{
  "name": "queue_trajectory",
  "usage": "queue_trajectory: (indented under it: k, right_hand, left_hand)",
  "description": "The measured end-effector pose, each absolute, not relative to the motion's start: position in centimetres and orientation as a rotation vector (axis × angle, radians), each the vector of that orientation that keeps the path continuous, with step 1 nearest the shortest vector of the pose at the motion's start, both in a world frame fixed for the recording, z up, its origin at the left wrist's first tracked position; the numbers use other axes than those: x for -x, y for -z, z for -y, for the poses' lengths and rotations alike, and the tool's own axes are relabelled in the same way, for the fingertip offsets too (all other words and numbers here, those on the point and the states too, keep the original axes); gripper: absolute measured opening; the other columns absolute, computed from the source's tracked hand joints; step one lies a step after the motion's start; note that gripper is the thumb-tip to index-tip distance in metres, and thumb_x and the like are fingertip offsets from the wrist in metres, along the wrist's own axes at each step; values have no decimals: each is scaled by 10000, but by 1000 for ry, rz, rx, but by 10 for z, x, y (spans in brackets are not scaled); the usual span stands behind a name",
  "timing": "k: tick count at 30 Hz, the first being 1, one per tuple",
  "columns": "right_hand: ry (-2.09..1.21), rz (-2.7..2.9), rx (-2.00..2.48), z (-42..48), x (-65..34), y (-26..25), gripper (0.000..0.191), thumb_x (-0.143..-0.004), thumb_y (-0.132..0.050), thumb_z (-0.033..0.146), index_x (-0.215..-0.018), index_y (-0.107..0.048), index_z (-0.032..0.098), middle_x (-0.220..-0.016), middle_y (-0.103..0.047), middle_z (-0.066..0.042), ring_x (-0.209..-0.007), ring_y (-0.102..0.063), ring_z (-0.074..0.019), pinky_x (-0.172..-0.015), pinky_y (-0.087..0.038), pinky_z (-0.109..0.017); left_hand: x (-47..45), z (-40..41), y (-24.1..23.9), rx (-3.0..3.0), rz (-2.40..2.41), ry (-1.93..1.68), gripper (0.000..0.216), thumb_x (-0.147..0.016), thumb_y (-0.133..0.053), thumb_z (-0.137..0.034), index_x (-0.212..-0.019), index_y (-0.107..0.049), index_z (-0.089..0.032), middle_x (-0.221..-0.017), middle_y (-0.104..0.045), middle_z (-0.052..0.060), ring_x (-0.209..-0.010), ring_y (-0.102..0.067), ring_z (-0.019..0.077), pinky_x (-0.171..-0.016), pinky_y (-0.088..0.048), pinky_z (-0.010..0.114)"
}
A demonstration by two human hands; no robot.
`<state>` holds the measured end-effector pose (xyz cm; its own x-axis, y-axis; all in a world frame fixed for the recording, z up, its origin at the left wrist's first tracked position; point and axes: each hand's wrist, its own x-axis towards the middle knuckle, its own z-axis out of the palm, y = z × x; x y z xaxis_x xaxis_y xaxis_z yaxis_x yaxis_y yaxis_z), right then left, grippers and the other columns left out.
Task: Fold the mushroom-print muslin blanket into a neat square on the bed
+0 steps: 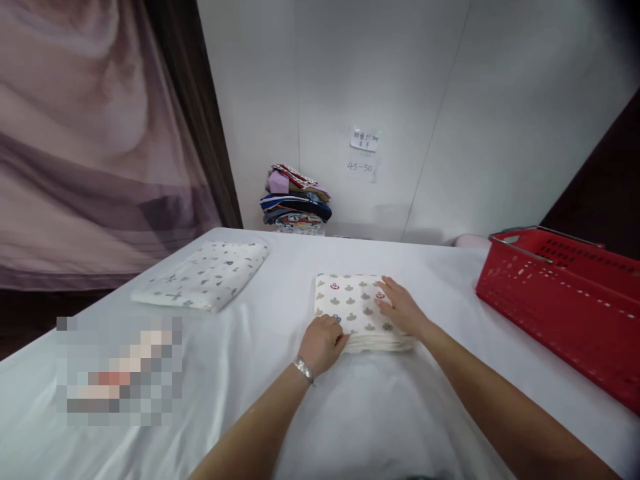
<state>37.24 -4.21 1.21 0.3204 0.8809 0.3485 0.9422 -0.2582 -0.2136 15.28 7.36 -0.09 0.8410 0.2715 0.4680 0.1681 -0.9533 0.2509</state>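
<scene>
Against the left side of the desk [280, 280], which is draped in white, we find a pinkish curtain [95, 147]. On the desk's far left part lies a folded white cloth with small grey prints [205, 273]. Beyond the desk's far edge rises a pile of folded clothes [296, 203].

At the desk's middle sits the folded cream cloth with grey-beige motifs [353, 300], several layers showing along its near edge. Our left hand [321, 343], a silver bracelet [303, 369] at its wrist, curls over the cloth's near left corner; we cannot tell whether that grip pinches the fabric or only presses it. Our right hand [400, 307] lies spread over the right part, fingers extended and apart, gripping nothing.

Good handling here, we judge, means light, even pressure from flat fingers, with the corner steadied so the layers line up; pushing the hands toward each other could wrinkle the top.

On the desk's right side stands a red perforated plastic basket [560, 307].
</scene>
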Motion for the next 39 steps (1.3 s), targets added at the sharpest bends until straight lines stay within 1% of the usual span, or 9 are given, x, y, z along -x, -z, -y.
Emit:
queue_trajectory:
  k: [7, 12, 14, 17, 24, 28, 31, 34, 39]
  right_hand:
    - [178, 1565, 2416, 45, -409, 50, 523, -904, -322, 438, -1309, -398, 116, -1407, -322, -178, -1309, -258, -294, -963, -357, -484]
    - [160, 1601, 2481, 44, -403, 33, 503, -899, -313, 443, -1297, -418, 153, -1395, -354, -158, -1295, -294, -294, -956, -353, -509]
    - [148, 1604, 2539, 37, -398, 17, 484, -892, -316, 454, -1287, -431, 199, -1399, -356, -128, -1297, -291, -291, -973, -309, -542]
    - [173, 1643, 2543, 25, -386, 2, 530, -891, -289, 471, -1338, -366, 196, -1450, -260, -105, -1340, -182, -261, -1041, -192, -519]
    - [10, 1720, 2548, 15, -366, 25, 598, -890, -210, 528, -1369, -325, 191, -1468, -215, -77, -1355, -125, -230, -1064, -136, -482]
    - [25, 1720, 2549, 18, -368, 32, 593, -891, -215, 522, -1370, -327, 189, -1469, -210, -77, -1355, -125, -227, -1064, -135, -478]
    - [-39, 1703, 2565, 17, -370, 25, 593, -889, -221, 525, -1367, -333, 193, -1468, -212, -87, -1353, -128, -242, -1058, -147, -489]
    - [-169, 1688, 2557, 6, -368, 10, 606, -880, -235, 540, -1374, -318, 200, -1471, -197, -97, -1350, -134, -263, -1045, -169, -507]
    - [-73, 1796, 2357, -43, -346, -15, 653, -876, -224, 561, -1406, -233, 180, -1493, -87, -91, -1363, -50, -244, -1065, -105, -480]
  left_hand:
    - [-153, -75, 1, -2732, -448, -689, 290, -791, -563, -292, -525, -531, -181, -632, -562, 5, -636, -502, 135, -620, -390, 277]
    - [-154, -73, 2, -2715, -541, -677, 322, -817, -536, -352, -542, -555, -184, -627, -570, 8, -634, -505, 140, -594, -372, 276]
    - [-155, -72, 2, -2732, -525, -681, 311, -811, -545, -339, -544, -557, -179, -629, -567, 12, -648, -510, 144, -620, -381, 282]
    - [-155, -70, 2, -2739, -516, -668, 312, -810, -544, -342, -548, -561, -172, -637, -569, 14, -668, -516, 146, -649, -389, 283]
    - [-154, -74, 1, -2583, -591, -618, 208, -741, -614, -318, -584, -584, -185, -671, -590, -4, -690, -531, 141, -650, -400, 262]
    - [-153, -80, 2, -2334, -718, -723, 63, -729, -598, -242, -769, -616, -197, -822, -605, -5, -714, -551, 120, -651, -437, 242]
    - [-152, -81, 6, -2365, -719, -862, 198, -737, -533, -158, -912, -608, -211, -995, -600, 27, -973, -528, 170, -812, -435, 299]
    - [-153, -79, 13, -2476, -725, -842, 424, -696, -498, -100, -1101, -549, -216, -1258, -501, 47, -1237, -344, 217, -980, -333, 397]
    - [-156, -77, 20, -2513, -832, -626, 481, -737, -421, -140, -1213, -478, -181, -1409, -348, 53, -1323, -224, 196, -1024, -291, 411]
